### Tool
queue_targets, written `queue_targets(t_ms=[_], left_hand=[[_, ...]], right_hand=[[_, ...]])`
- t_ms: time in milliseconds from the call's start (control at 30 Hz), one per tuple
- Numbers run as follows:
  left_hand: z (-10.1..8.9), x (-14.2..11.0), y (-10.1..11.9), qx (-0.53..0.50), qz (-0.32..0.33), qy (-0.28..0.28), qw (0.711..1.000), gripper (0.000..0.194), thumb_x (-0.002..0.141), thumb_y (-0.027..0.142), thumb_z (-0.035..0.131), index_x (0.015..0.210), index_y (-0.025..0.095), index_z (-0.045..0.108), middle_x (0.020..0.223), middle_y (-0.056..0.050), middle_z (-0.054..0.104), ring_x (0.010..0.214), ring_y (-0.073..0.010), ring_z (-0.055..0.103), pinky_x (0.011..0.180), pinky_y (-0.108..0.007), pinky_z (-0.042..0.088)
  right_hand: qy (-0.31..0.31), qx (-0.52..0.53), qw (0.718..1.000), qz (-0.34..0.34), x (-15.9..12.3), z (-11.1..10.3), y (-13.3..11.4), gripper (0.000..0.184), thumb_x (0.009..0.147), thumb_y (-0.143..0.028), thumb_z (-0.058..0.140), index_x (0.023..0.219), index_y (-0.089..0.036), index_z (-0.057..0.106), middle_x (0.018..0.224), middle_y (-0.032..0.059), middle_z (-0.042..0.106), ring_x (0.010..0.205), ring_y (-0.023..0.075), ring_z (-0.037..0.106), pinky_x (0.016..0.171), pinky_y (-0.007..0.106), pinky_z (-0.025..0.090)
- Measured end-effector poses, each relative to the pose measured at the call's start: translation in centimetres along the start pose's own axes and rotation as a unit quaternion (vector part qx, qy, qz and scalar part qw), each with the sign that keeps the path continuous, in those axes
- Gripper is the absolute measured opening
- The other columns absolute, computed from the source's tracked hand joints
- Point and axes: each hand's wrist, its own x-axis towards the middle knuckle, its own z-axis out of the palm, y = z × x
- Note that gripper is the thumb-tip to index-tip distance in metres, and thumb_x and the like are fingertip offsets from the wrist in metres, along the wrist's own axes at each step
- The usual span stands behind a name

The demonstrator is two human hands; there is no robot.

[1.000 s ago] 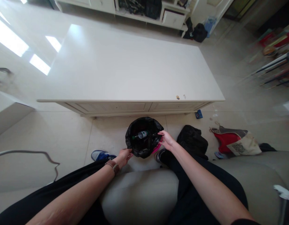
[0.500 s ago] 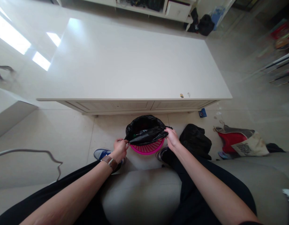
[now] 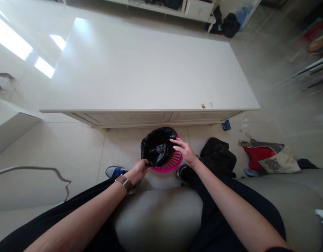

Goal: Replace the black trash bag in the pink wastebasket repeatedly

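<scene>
A pink slotted plastic basket (image 3: pixel 170 165) stands on the floor between my feet, lined with a black plastic bag (image 3: pixel 148 143). Inside the bag lie a clear bottle-like item (image 3: pixel 159 149) and a bit of green. My left hand (image 3: pixel 139 170), below a brown-strapped watch (image 3: pixel 124 183), pinches the bag's edge at the basket's near left rim. My right hand (image 3: pixel 185 152) is at the right rim with its fingers spread, the tips at the bag's edge. On that side the bag has slipped inward and the pink wall shows.
A long white coffee table (image 3: pixel 151 73) stands just beyond the basket, two small stickers on its near edge. To the right are a black bag (image 3: pixel 218 157), a red and cream tote bag (image 3: pixel 271 157) and a blue packet (image 3: pixel 226 125). A grey cable (image 3: pixel 33 168) runs at left.
My right hand has let go of the bag's edge and its fingers have spread. The bag, stretched across the near opening before, has dropped inward, showing more of the basket's right side and the contents.
</scene>
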Motion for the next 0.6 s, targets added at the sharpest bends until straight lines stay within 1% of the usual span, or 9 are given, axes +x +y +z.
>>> queue_targets(t_ms=[67,100,167,233,300,333,400,467,600], left_hand=[[0.0,0.1,0.6,0.001,0.007,0.009,1.000,0.031,0.079,-0.009,0.053,0.098,0.015,0.059,0.079,-0.004,0.063,0.066,-0.0134,0.063,0.062,-0.022,0.059],[0.1,0.1,1.0,0.002,0.011,0.015,1.000,0.031,0.078,-0.009,0.053,0.096,0.016,0.058,0.079,-0.003,0.062,0.066,-0.0129,0.063,0.062,-0.021,0.059],[0.1,0.2,1.6,0.003,0.021,0.026,0.999,0.029,0.077,-0.008,0.054,0.093,0.017,0.057,0.078,-0.002,0.061,0.066,-0.0125,0.063,0.062,-0.021,0.058],[0.1,0.2,2.1,0.007,0.031,0.044,0.999,0.026,0.078,-0.005,0.056,0.089,0.018,0.056,0.078,-0.001,0.060,0.065,-0.0118,0.061,0.059,-0.020,0.056],[0.0,0.3,2.4,0.012,0.042,0.067,0.997,0.024,0.079,-0.003,0.059,0.086,0.019,0.055,0.078,0.000,0.059,0.063,-0.0103,0.057,0.057,-0.019,0.052],[-0.1,0.3,2.4,0.015,0.046,0.077,0.996,0.023,0.079,-0.002,0.061,0.085,0.019,0.056,0.079,0.000,0.059,0.062,-0.0097,0.055,0.057,-0.018,0.050],[-0.2,0.5,2.6,0.020,0.053,0.088,0.994,0.021,0.080,0.000,0.064,0.085,0.019,0.057,0.081,0.000,0.060,0.063,-0.0090,0.054,0.058,-0.018,0.047],[-0.4,0.6,2.7,0.024,0.057,0.090,0.994,0.020,0.081,0.001,0.065,0.086,0.020,0.059,0.083,0.000,0.062,0.064,-0.0089,0.054,0.061,-0.018,0.048],[-0.4,0.9,2.6,0.027,0.042,0.065,0.997,0.019,0.086,0.002,0.059,0.092,0.020,0.059,0.086,-0.003,0.065,0.067,-0.0136,0.061,0.065,-0.025,0.055]], right_hand=[[-0.033,-0.013,0.999,-0.022,-0.3,0.5,-0.2,0.028,0.075,-0.042,0.078,0.094,-0.023,0.082,0.115,0.0078,0.073,0.121,0.0246,0.062,0.113,0.036,0.043],[-0.030,-0.010,0.999,-0.026,-0.3,0.6,-0.2,0.024,0.075,-0.043,0.078,0.086,-0.022,0.078,0.100,0.0062,0.073,0.104,0.0225,0.065,0.102,0.034,0.048],[0.016,0.012,1.000,-0.023,-0.2,0.7,-0.1,0.024,0.073,-0.042,0.080,0.080,-0.021,0.069,0.082,0.0018,0.068,0.082,0.0181,0.061,0.084,0.030,0.049],[0.092,0.025,0.995,0.013,0.2,0.5,0.3,0.029,0.068,-0.035,0.082,0.086,-0.022,0.064,0.080,-0.0003,0.067,0.077,0.0168,0.060,0.077,0.028,0.048],[0.129,-0.008,0.988,0.083,0.6,0.1,0.8,0.035,0.063,-0.027,0.084,0.093,-0.021,0.065,0.083,0.0010,0.069,0.078,0.0183,0.063,0.076,0.029,0.048],[0.121,-0.044,0.985,0.118,0.7,-0.1,1.0,0.034,0.063,-0.022,0.083,0.093,-0.019,0.067,0.081,0.0022,0.069,0.077,0.0194,0.064,0.076,0.030,0.048],[0.079,-0.114,0.978,0.155,0.7,-0.3,1.3,0.021,0.064,-0.015,0.080,0.083,-0.017,0.070,0.077,0.0041,0.068,0.075,0.0206,0.063,0.076,0.031,0.048],[0.057,-0.162,0.976,0.130,0.5,-0.3,1.1,0.008,0.069,-0.014,0.077,0.072,-0.018,0.071,0.076,0.0051,0.067,0.076,0.0208,0.061,0.081,0.033,0.048],[0.083,-0.192,0.977,-0.043,-0.1,0.5,-0.1,0.003,0.078,-0.021,0.073,0.075,-0.021,0.073,0.096,0.0068,0.070,0.094,0.0223,0.063,0.096,0.034,0.049]])
